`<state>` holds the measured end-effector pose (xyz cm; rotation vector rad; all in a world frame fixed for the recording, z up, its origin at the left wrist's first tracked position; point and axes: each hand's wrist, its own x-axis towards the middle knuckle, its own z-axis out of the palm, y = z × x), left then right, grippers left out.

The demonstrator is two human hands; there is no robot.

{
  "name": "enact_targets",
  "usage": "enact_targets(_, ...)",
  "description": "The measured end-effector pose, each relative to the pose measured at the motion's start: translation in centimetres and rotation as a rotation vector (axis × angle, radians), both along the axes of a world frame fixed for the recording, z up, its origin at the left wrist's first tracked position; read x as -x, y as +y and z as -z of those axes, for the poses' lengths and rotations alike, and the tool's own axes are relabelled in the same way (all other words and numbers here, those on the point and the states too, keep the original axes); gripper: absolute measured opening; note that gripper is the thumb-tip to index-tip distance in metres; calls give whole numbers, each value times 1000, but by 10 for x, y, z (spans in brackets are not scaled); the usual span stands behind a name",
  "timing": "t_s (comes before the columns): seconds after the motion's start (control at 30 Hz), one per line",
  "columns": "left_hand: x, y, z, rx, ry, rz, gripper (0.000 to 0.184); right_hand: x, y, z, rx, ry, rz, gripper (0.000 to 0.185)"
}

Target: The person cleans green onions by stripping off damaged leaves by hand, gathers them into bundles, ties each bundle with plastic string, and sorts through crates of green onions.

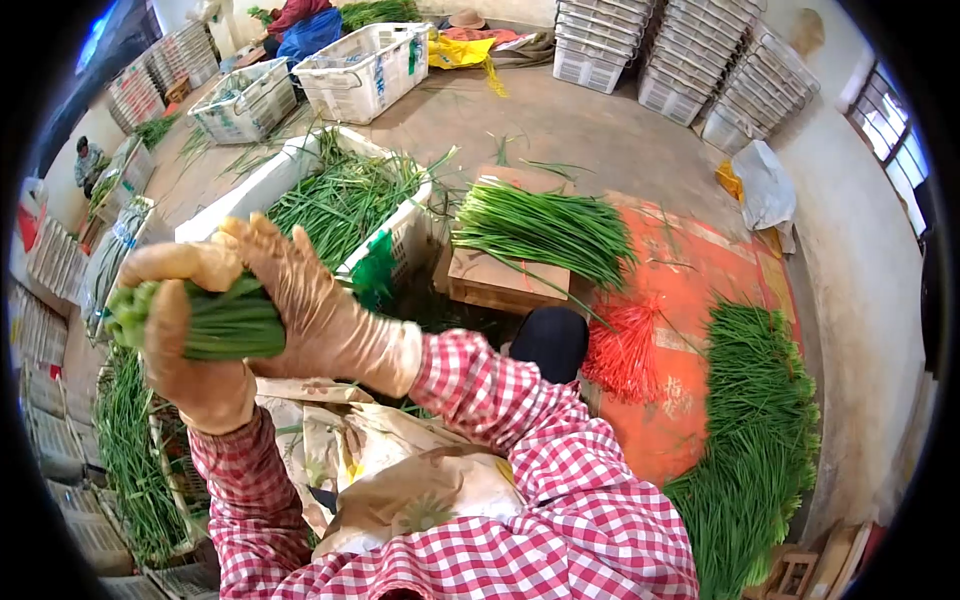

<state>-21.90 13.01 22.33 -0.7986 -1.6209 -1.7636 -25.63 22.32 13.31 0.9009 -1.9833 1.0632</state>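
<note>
Both my hands wear translucent tan gloves and hold one bunch of green stalks [235, 322] at the left. My left hand [185, 335] wraps round the bunch near its pale cut ends. Against the other side of it presses my right hand [310, 300], fingers bent over the top. Behind my hands stands a white crate [408, 225] filled with loose green stalks [345, 200]. A larger bundle of stalks [540, 225] lies on a small wooden stool [505, 280]. Red ties [625, 355] are spread on the orange sheet [645, 440] to the right.
Along the right edge lies a long pile of stalks [755, 430]. More stalks [135, 460] fill a container at the left. White crates [365, 75] stand farther back, with stacked crates [600, 40] by the wall. Two people [88, 165] [300, 15] sit in the background.
</note>
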Motion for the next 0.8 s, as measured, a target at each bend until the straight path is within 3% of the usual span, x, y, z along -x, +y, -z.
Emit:
enact_targets(0.07,13,11,-9,-182,8,396,24,19,24,-33,335,-47,-622,91)
enact_targets(0.1,21,17,-15,-190,42,430,21,19,37,-45,292,-23,-525,87)
enact_targets(0.2,61,24,-29,-338,6,893,35,37,80,-69,146,143,-263,76)
enact_targets(0.27,88,46,-21,-448,-129,1053,45,33,131,-99,-219,-93,48,64)
enact_targets(0.33,91,86,-21,-227,-297,723,48,40,193,-91,-346,-37,256,56)
enact_targets(0.37,118,80,5,-517,-381,1072,57,41,227,-88,-432,23,371,52)
enact_targets(0.4,123,102,17,-428,-294,688,48,26,256,-89,-471,-115,532,55)
enact_targets(0.47,139,114,70,-272,-265,574,43,13,321,-58,-344,-255,662,57)
enact_targets(0.53,142,129,137,98,-528,299,37,-3,384,-9,-408,-371,895,54)
enact_targets(0.57,134,141,175,253,-590,303,31,-12,406,14,-456,-438,997,52)
enact_targets(0.6,125,151,218,189,-641,480,23,-19,407,21,-338,-598,966,51)
enact_targets(0.67,99,172,293,366,-740,432,21,-27,420,46,-211,-821,973,50)
enact_targets(0.7,97,179,336,307,-879,561,23,-35,445,82,-257,-901,1097,50)
enact_targets(0.73,102,185,363,247,-1018,690,28,-30,432,81,-65,-977,1056,50)
enact_targets(0.77,109,183,354,780,-303,319,35,-31,440,98,-34,-965,1025,48)
enact_targets(0.8,116,184,356,1180,-213,102,37,-32,446,118,-2,-959,993,47)
